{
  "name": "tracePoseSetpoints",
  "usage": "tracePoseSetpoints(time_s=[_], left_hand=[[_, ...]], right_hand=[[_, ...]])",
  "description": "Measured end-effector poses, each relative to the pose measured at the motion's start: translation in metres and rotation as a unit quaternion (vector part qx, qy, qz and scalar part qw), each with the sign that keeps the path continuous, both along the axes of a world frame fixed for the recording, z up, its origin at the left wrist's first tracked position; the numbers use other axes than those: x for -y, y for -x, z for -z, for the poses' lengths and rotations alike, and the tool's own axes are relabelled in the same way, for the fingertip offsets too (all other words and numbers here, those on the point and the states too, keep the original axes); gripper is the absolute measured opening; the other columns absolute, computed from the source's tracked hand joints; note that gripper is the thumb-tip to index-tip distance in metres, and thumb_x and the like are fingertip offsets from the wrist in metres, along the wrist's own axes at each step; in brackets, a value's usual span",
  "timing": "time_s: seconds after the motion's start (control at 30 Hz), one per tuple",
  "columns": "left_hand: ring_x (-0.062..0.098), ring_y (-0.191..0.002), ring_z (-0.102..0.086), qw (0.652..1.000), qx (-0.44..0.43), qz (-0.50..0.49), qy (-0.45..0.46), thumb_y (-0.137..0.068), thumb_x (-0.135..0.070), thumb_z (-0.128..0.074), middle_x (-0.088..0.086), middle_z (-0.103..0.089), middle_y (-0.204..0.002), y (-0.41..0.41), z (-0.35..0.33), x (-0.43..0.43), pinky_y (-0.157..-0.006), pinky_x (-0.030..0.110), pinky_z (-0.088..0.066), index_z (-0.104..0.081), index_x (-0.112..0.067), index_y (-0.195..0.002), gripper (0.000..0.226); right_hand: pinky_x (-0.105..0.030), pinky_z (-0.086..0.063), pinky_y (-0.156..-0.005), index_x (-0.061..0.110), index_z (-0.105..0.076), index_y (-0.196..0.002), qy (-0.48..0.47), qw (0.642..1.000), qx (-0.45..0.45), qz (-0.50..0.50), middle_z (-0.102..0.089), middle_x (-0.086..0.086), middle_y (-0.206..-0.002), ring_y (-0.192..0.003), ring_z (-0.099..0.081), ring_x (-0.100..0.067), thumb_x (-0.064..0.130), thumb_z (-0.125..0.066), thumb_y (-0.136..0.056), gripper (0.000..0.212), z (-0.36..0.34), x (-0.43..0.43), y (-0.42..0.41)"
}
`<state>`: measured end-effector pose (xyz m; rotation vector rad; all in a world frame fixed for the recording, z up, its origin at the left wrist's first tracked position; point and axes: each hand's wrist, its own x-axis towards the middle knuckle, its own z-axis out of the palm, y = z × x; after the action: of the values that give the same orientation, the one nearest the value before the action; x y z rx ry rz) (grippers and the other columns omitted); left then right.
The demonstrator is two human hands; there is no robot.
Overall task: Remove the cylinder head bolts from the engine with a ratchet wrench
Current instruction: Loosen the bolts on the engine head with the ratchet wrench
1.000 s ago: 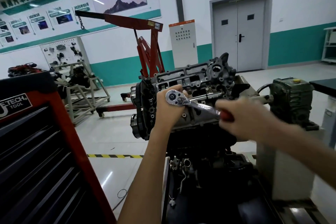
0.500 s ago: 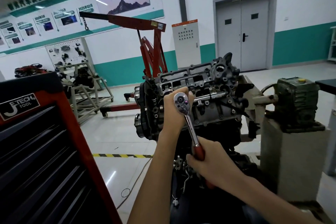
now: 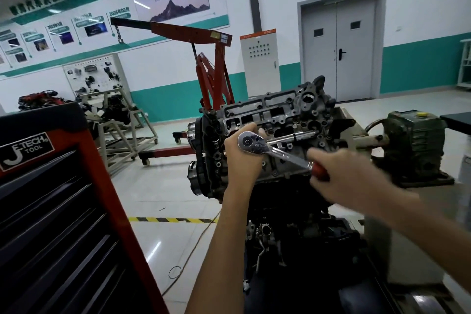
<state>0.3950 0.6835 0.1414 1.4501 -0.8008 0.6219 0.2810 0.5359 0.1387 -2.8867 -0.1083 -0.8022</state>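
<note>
The engine (image 3: 277, 120) hangs on a stand with its grey cylinder head facing me, bolt holes showing. A chrome ratchet wrench (image 3: 275, 151) with a red grip sits against the head, and a long extension bar (image 3: 293, 136) runs from its head into the engine. My left hand (image 3: 242, 158) grips the ratchet's round head from behind. My right hand (image 3: 339, 173), blurred by motion, grips the red handle out to the right and slightly below the ratchet head. The bolt under the socket is hidden.
A red and black tool cabinet (image 3: 63, 199) stands close at my left. A red engine crane (image 3: 211, 66) is behind the engine, and the stand's green gearbox (image 3: 415, 145) sits at the right. A cable (image 3: 188, 257) and yellow-black tape (image 3: 173, 219) lie on the floor.
The handle swung from pointing right down to pointing toward me, then back up to the right. My left hand stayed on the ratchet head throughout.
</note>
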Motion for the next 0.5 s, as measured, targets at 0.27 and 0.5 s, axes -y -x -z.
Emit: tracePoseSetpoints(time_s=[0.27, 0.5], left_hand=[[0.013, -0.059, -0.027, 1.000, -0.011, 0.022, 0.015, -0.092, 0.000, -0.055, -0.003, -0.028, -0.057, 0.001, 0.002, 0.010, -0.057, 0.025, -0.026, -0.038, 0.002, -0.058, 0.038], [0.004, -0.050, -0.028, 0.998, 0.014, 0.004, -0.063, -0.084, 0.008, -0.057, -0.003, -0.034, -0.050, -0.003, -0.012, -0.002, -0.049, 0.021, -0.025, -0.037, -0.008, -0.053, 0.041]], right_hand=[[-0.021, -0.037, -0.038, 0.022, -0.039, -0.060, -0.373, 0.913, -0.078, -0.146, -0.045, 0.005, -0.046, -0.037, -0.047, -0.013, 0.007, -0.059, -0.075, 0.030, 0.053, -0.059, 0.003], [-0.028, -0.047, -0.058, 0.024, -0.050, -0.089, 0.110, 0.993, 0.043, -0.021, -0.047, 0.011, -0.061, -0.056, -0.053, -0.011, 0.024, -0.057, -0.084, 0.009, -0.051, 0.028, -0.003]])
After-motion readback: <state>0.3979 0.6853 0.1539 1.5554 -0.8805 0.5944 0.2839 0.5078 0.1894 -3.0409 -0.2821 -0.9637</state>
